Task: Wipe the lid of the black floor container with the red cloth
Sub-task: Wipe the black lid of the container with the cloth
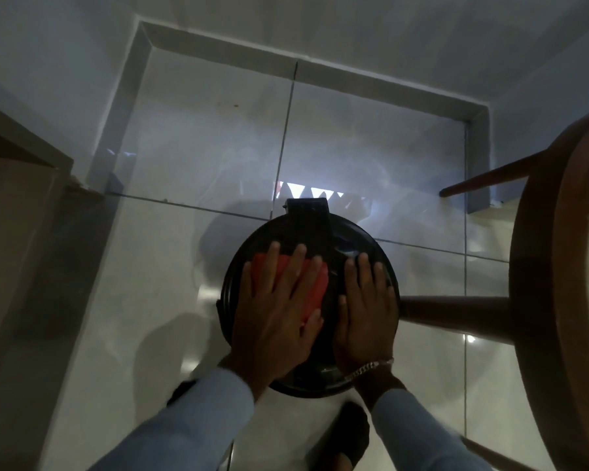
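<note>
A round black floor container stands on the glossy tiles straight below me, its lid (306, 232) facing up with a raised black hinge at the far edge. The red cloth (315, 290) lies on the lid's left half. My left hand (276, 311) lies flat on the cloth, fingers spread, pressing it onto the lid. My right hand (366, 314) rests flat on the lid's right half beside the cloth, fingers together, a silver bracelet at the wrist. Most of the cloth is hidden under my left hand.
A round wooden table (565, 266) with dark legs (456, 309) stands close on the right, one leg touching the container's side. A wooden door frame (17, 171) is at the left. A grey skirting and white walls close the corner behind. My dark shoe (347, 433) is near the container.
</note>
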Motion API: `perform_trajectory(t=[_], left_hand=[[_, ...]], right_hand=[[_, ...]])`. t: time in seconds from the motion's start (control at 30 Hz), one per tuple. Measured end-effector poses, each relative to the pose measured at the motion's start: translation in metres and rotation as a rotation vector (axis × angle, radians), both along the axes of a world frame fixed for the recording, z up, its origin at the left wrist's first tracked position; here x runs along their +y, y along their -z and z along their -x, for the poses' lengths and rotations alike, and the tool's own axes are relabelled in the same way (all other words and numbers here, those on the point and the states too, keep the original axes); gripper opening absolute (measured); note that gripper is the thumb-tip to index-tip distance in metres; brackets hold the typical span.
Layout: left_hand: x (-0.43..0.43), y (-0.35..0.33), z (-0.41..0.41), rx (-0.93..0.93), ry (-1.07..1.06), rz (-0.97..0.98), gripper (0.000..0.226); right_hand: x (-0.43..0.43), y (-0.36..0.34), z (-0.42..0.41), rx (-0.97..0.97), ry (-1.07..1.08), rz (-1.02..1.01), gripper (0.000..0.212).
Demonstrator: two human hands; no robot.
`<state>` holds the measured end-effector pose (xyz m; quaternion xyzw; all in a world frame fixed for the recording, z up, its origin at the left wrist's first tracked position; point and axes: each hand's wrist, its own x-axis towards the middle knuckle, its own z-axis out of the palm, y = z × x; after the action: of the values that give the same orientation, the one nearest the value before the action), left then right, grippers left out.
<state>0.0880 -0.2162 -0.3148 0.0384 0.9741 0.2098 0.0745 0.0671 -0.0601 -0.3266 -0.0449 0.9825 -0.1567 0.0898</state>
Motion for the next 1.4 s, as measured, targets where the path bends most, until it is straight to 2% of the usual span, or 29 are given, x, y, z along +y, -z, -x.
perform_trajectory(t=[0.07, 0.3, 0.43, 0.53, 0.73, 0.83, 0.97, 1.07, 1.17, 1.27, 1.33, 1.4], left_hand=[[-0.002, -0.001, -0.015, -0.004, 0.001, -0.006, 0.070], [0.010, -0.004, 0.036, -0.002, -0.149, 0.062, 0.066], [0.013, 0.000, -0.013, 0.060, -0.052, 0.058, 0.064], [0.007, 0.001, -0.011, 0.057, 0.018, 0.101, 0.064], [0.017, -0.002, 0.039, -0.027, -0.299, 0.136, 0.062], [0.017, 0.005, 0.005, 0.078, -0.125, 0.091, 0.063], [0.001, -0.005, -0.045, 0.139, 0.111, -0.100, 0.059], [-0.006, -0.020, -0.034, 0.059, 0.066, -0.142, 0.052], [0.006, -0.049, -0.008, -0.194, -0.099, -0.112, 0.051], [0.014, -0.086, 0.014, -0.410, -0.162, -0.188, 0.031], [0.013, -0.120, 0.027, -0.423, -0.120, -0.293, 0.024], [0.013, -0.164, 0.038, -0.465, -0.107, -0.510, 0.025]], right_hand=[[-0.003, -0.002, 0.000, 0.022, 0.005, 0.001, 0.055], [-0.015, 0.006, 0.004, 0.049, 0.103, -0.046, 0.055], [-0.010, 0.006, -0.001, 0.070, 0.038, -0.035, 0.054], [-0.010, 0.005, -0.002, 0.099, 0.020, -0.006, 0.054], [-0.010, 0.012, -0.002, 0.092, 0.031, 0.025, 0.055], [-0.010, 0.011, 0.000, 0.079, 0.034, 0.007, 0.055], [-0.013, -0.002, 0.003, -0.013, 0.041, 0.052, 0.056], [-0.006, -0.018, 0.018, -0.175, -0.031, 0.105, 0.060], [0.003, -0.050, 0.020, -0.304, 0.030, 0.281, 0.059], [0.002, -0.097, -0.005, -0.378, 0.191, 0.608, 0.059], [0.006, -0.135, -0.024, -0.404, 0.236, 0.753, 0.063], [0.015, -0.174, -0.033, -0.421, 0.341, 0.890, 0.081]])
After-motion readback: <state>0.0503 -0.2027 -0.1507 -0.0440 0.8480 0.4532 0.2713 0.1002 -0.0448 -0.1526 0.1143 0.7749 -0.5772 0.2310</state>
